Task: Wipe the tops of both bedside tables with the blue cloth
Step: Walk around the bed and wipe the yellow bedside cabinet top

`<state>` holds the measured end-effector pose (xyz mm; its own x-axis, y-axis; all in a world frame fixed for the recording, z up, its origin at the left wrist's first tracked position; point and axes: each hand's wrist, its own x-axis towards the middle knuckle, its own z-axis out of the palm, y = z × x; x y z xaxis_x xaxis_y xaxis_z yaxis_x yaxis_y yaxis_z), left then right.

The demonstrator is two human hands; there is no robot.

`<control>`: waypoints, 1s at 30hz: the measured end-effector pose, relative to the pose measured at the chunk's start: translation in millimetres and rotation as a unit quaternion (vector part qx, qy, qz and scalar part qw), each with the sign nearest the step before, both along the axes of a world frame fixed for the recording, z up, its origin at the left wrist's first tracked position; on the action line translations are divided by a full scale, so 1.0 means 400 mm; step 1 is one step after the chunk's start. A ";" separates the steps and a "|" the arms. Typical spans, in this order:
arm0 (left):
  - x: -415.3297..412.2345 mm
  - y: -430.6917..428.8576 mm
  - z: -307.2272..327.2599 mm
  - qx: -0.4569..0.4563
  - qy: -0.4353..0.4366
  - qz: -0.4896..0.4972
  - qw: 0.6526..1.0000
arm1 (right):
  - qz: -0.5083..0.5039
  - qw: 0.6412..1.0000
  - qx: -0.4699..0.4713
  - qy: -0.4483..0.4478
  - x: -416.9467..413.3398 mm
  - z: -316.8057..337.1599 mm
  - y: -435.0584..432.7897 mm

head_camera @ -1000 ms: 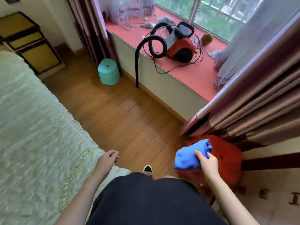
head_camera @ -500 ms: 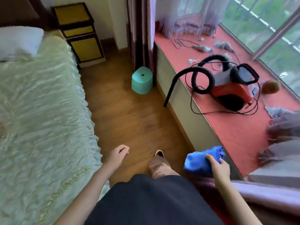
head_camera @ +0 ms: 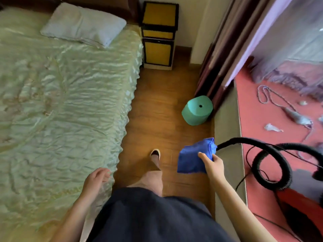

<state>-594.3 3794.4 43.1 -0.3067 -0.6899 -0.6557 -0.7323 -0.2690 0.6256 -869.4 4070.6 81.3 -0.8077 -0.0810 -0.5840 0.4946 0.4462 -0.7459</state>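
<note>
My right hand point(head_camera: 213, 165) grips the crumpled blue cloth point(head_camera: 194, 157) in the air over the wooden floor, beside the window ledge. My left hand point(head_camera: 96, 179) hangs loose with curled fingers and nothing in it, at the bed's edge. A yellow bedside table point(head_camera: 159, 18) with dark trim stands far ahead against the wall, right of the bed's head. Its top looks bare. No second bedside table is in view.
A green-covered bed point(head_camera: 61, 105) with a pillow point(head_camera: 83, 24) fills the left. A teal stool point(head_camera: 197, 113) stands on the floor strip by the curtains point(head_camera: 225, 49). A red vacuum cleaner with a black hose point(head_camera: 272, 165) and cords lies on the red window ledge point(head_camera: 253, 119) at right.
My view has swung left from the window and a red stool towards the bed's head, so the bedside table now lies ahead. The cloth has stayed in my right hand throughout.
</note>
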 end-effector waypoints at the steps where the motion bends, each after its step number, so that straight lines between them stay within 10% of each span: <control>1: -0.032 -0.031 -0.013 0.002 -0.001 0.009 1.000 | 0.006 1.000 0.000 0.000 -0.047 -0.009 -0.035; 18: -0.932 -0.633 0.110 -0.017 0.097 -0.125 0.987 | -0.137 0.987 0.082 0.014 -0.737 0.016 -0.461; 30: -1.307 -0.954 -0.011 0.002 0.004 -0.024 1.000 | -0.069 0.997 0.037 -0.005 -1.340 -0.015 -0.958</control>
<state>-1117.1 3412.8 38.8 -0.3450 -0.6711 -0.6563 -0.7399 -0.2358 0.6301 -1405.4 3687.6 75.5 -0.8025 0.0729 -0.5922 0.5617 0.4268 -0.7087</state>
